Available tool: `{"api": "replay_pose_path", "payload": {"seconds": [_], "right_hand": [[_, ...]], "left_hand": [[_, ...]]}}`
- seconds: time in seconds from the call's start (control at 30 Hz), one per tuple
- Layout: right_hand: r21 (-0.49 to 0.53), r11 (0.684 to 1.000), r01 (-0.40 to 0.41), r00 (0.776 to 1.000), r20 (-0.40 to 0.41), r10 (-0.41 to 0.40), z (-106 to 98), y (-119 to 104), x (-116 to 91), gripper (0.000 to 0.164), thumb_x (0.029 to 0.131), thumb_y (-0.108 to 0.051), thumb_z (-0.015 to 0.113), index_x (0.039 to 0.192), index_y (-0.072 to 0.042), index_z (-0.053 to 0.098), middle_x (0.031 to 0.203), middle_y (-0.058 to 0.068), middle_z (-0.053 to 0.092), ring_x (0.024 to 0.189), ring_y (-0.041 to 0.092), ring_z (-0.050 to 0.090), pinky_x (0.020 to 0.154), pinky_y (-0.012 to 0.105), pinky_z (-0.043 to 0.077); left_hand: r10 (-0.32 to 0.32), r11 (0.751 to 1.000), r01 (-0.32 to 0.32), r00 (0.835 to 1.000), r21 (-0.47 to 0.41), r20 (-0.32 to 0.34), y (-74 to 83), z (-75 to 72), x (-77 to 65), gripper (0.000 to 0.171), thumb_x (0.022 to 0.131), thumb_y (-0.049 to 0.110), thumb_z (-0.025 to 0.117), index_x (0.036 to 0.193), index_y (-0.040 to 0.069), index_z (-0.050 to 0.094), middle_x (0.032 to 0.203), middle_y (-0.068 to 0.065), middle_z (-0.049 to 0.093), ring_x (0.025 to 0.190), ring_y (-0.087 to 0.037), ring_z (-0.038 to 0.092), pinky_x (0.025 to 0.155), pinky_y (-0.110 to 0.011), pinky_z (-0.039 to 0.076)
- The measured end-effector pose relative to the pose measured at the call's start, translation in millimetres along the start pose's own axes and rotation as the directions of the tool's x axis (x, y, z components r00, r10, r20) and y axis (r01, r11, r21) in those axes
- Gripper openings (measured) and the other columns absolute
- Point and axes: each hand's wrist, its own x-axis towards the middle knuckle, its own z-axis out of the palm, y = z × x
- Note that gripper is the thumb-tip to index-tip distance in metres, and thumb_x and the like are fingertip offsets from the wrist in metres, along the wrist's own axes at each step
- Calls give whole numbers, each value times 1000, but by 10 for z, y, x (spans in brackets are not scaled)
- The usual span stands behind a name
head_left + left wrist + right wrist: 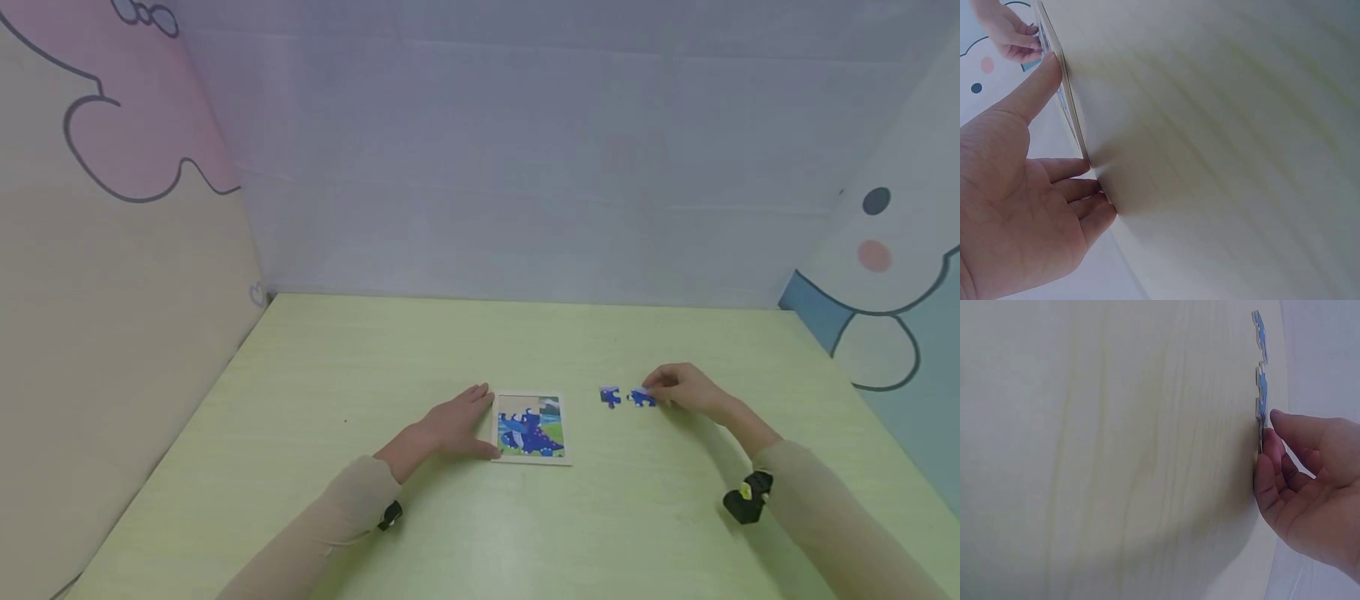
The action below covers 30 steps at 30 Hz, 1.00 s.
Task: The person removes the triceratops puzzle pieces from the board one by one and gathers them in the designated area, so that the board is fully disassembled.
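Observation:
A framed jigsaw puzzle (531, 429) with a blue dinosaur picture lies on the table, its bare backing showing at the upper left. My left hand (457, 423) rests along its left side, thumb at the near corner and fingers extended. In the left wrist view, the thumb of the left hand (1016, 194) touches the frame's edge (1067, 94). To the right, my right hand (686, 390) pinches the right end of a blue puzzle piece (641, 397) with curled fingers. In the right wrist view, the right hand (1310, 481) partly hides that piece (1262, 394).
Another blue puzzle piece (610, 396) lies between the held piece and the frame. The pale wooden table (420, 350) meets a plain back panel (480, 167). Side panels with cartoon drawings (877, 325) stand at left and right.

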Motion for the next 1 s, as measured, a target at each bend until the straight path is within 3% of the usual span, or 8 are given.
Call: {"api": "replay_pose_path", "payload": {"seconds": [0.33, 0.53, 0.87, 1.0], "right_hand": [[5, 1000, -10, 1000, 1, 10, -12, -39, -28, 24, 88, -11, 58, 104, 8, 59, 91, 11, 60, 74, 16, 49, 58, 25, 46], [-40, 997, 61, 998, -6, -62, 8, -193, 3, 25, 87, -14, 60, 103, 6, 60, 90, 9, 60, 78, 17, 51, 63, 26, 46], [-95, 975, 202, 979, 5, -203, 496, -699, 177, 19, 82, -11, 65, 95, 3, 63, 79, 4, 60, 72, 14, 52, 60, 25, 44], [-119, 971, 207, 978, 8, -208, 692, -803, 246, 21, 79, -11, 68, 95, 1, 65, 80, 3, 60, 73, 14, 51, 63, 25, 44]], "left_hand": [[12, 1000, -12, 1000, -4, -5, -4, 7, 1, 92, 76, 50, 66, 142, 2, 25, 150, -12, 17, 138, -25, 13, 111, -38, 19], [7, 1000, -7, 1000, 9, -5, -3, -4, -4, 91, 76, 51, 65, 142, 2, 25, 150, -12, 17, 138, -25, 13, 111, -38, 19], [6, 1000, -6, 1000, -13, -4, 21, -28, -38, 90, 76, 48, 66, 142, 2, 25, 150, -12, 17, 138, -25, 13, 111, -38, 18], [5, 1000, -5, 1000, -8, -7, 12, -17, -29, 91, 76, 49, 66, 143, 3, 25, 150, -11, 16, 138, -25, 12, 111, -38, 18]]}}
